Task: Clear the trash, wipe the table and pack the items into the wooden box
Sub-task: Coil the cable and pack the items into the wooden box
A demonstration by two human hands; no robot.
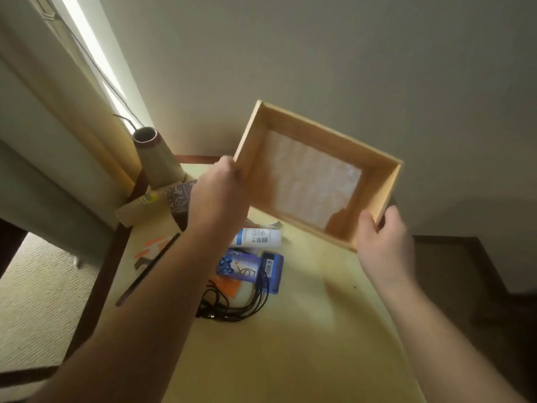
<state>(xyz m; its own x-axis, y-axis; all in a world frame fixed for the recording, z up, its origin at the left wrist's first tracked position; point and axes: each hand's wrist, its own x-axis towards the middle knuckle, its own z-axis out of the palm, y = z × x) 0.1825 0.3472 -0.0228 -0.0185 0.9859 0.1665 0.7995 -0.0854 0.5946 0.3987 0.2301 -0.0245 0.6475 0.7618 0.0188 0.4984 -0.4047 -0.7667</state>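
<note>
The wooden box is held tilted above the far edge of the table, gripped at one corner by the left hand and pinched at the opposite corner by the right hand. A white tube, blue packet and black cable are seen mid-table.

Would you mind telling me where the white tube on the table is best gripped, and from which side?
Grip the white tube around its round middle, coming from above with fingers across its width. It lies flat on its side, and the blue box and black cable crowd its near side.
</note>
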